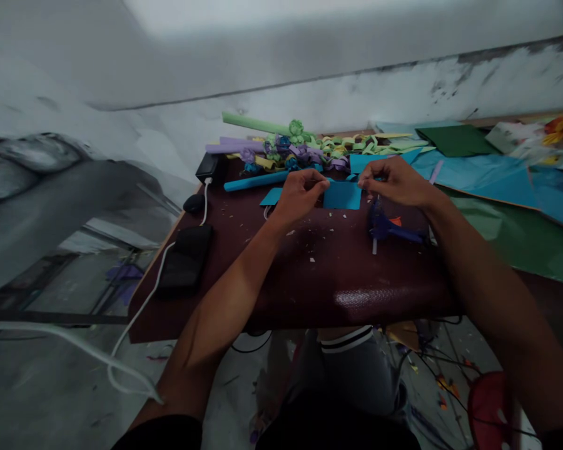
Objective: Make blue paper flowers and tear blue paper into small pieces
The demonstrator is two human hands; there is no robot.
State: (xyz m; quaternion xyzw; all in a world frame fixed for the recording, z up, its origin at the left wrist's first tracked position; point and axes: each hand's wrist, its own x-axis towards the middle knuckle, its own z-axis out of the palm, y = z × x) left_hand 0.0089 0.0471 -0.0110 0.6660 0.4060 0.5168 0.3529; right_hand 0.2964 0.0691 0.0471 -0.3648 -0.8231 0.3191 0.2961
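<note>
A small blue paper sheet (342,195) is held level above the dark red table between my two hands. My left hand (301,195) pinches its upper left corner between thumb and fingertips. At the upper right corner, my right hand (394,180) closes thumb and fingers on the same sheet. Below my right hand lies a blue glue gun (394,230) with a pale stick poking out toward me. Another piece of blue paper (271,197) lies just left of my left hand. A rolled blue paper tube (253,182) rests behind it.
Curled paper strips and paper flowers (309,150) heap along the wall, with a green tube (253,121). Large blue sheets (478,178) and green sheets (497,231) cover the right. A black phone-like device (186,257) and white cable (158,275) lie at left. Paper scraps dot the table (300,294).
</note>
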